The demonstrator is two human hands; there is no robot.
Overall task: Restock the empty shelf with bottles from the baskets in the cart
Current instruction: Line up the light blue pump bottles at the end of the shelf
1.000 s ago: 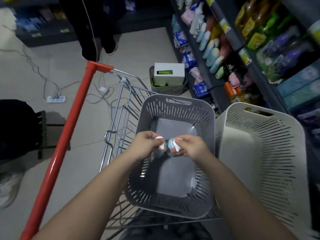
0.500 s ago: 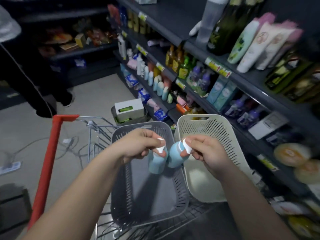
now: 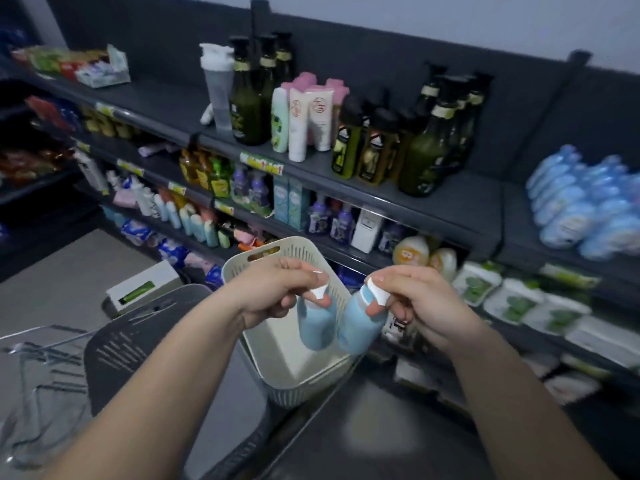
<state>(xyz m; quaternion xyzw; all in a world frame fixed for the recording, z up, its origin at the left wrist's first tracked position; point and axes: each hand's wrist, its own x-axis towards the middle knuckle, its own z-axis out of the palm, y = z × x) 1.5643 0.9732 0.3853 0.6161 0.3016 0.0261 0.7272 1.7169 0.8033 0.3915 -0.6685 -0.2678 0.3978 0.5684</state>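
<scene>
Bottles (image 3: 317, 325): two, pale blue with white caps, hanging neck-up side by side above the cream basket, one in each hand; their bodies meet in this view.
Left hand (image 3: 273, 289): fingers and thumb pinch the white cap of the left-side one.
Right hand (image 3: 419, 299): pinches the other cap in the same way, with fingers curled beside the neck.
Hands together: near each other but apart; both forearms reach in from the bottom edge.
Grey basket (image 3: 138, 337): in the cart under the left forearm, its slotted wall towards the camera; the arm hides most of its inside.
Cream basket (image 3: 239, 271): just beside the grey one on its right, slotted walls, with a handle slot in the far rim.
Cart (image 3: 41, 348): wire frame at the left, blurred.
Box (image 3: 145, 284): white with a green mark, low down beyond the grey basket, near the foot of the shelving.
Packs (image 3: 512, 299): white and green, in a row along a low shelf on the right, blurred.
Top shelf (image 3: 478, 206): its front edge runs from upper left down to the right, with a bare stretch near its right end.
Tubes (image 3: 308, 123): white with pink tops, upright near the front edge at mid-shelf.
Green bottles (image 3: 426, 157): dark, with pump tops, clustered just right of the tubes at the left edge of the bare stretch.
Blue stack (image 3: 585, 206): pale blue bottles piled at the shelving's far right end, blurred.
</scene>
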